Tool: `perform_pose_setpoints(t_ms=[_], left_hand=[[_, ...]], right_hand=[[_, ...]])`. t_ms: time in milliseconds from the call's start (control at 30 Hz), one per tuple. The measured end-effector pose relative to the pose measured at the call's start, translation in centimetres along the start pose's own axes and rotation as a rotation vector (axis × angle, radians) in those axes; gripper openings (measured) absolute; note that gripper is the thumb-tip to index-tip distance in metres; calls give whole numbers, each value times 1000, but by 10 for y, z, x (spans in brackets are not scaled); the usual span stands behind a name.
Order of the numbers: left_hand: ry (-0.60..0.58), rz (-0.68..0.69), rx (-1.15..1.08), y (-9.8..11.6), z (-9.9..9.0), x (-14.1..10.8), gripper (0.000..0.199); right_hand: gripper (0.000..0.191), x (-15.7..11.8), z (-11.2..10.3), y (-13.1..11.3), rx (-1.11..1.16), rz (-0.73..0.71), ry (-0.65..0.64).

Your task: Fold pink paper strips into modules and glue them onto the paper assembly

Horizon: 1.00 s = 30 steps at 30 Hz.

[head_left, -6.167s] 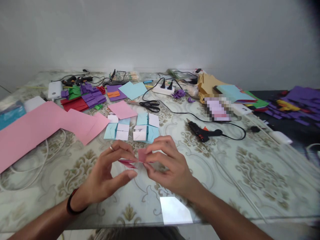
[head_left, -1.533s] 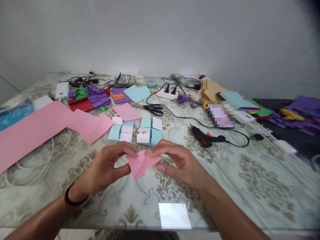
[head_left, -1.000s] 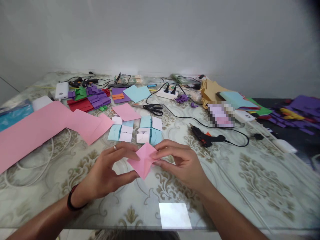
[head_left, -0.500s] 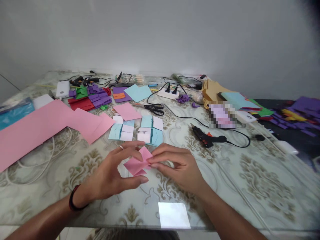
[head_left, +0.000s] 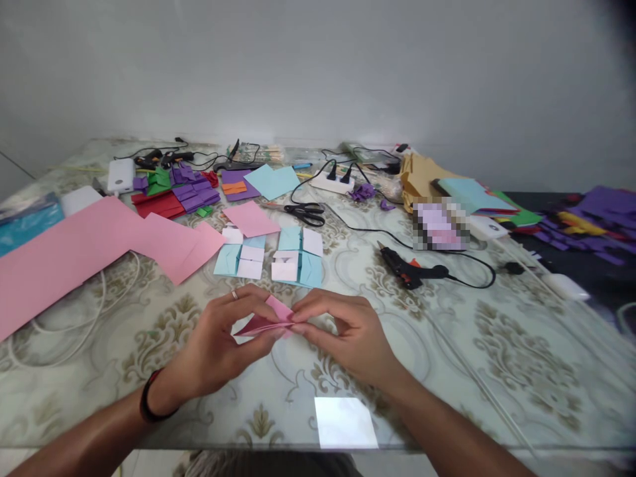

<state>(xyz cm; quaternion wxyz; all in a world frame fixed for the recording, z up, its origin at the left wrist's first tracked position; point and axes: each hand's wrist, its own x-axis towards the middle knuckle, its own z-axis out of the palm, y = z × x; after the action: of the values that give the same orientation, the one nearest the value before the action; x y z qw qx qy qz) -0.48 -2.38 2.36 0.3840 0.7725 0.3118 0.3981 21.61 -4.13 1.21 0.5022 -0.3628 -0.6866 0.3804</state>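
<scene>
Near the left edge of the table point(head_left: 427, 417), a clear plastic bag point(head_left: 32, 228) is holding something bright blue, and near the far edge a clear packet point(head_left: 256, 154) is holding thin sticks. A white power strip point(head_left: 322, 182) is lying toward the far edge, carrying two black plugs point(head_left: 338, 173) in its sockets. The left hand point(head_left: 211, 344) is reaching in from the near edge, palm turned inward, its fingers bending over the top and its thumb pressing from below, pinching the folded pink paper point(head_left: 259, 323). The right hand point(head_left: 345, 332) is coming from the opposite side, its fingertips and thumb closing on the paper's other end. Between them, the paper is sitting above the middle of the near half, its layers pointing toward the left hand. Just beyond the hands, two blue-and-white folded pieces point(head_left: 309, 268) are lying side by side, a pink square point(head_left: 252, 219) overlapping one of them. A black glue gun point(head_left: 408, 270) is resting to the right, and black-handled scissors point(head_left: 309, 213) are lying beyond the folded pieces.
</scene>
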Motion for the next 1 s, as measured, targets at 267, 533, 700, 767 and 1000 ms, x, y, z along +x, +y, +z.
perform_pose_setpoints(t_ms=[267,533,700,767,1000], left_hand=[[41,-37,28,0,1,0,8],[32,-72,-3,1,1,-2,10],[-10,-127,-51,3,-1,-1,10],[-15,-133,-88,3,-2,-2,9],[164,-401,-469,-4,-6,-2,35]], right_hand=[[4,2,2,-2,-34,128,-29],[9,1,4,-3,-13,77,-9],[11,-2,6,-3,10,71,12],[13,-2,6,-2,4,63,30],[22,1,-3,5,-164,-113,223]])
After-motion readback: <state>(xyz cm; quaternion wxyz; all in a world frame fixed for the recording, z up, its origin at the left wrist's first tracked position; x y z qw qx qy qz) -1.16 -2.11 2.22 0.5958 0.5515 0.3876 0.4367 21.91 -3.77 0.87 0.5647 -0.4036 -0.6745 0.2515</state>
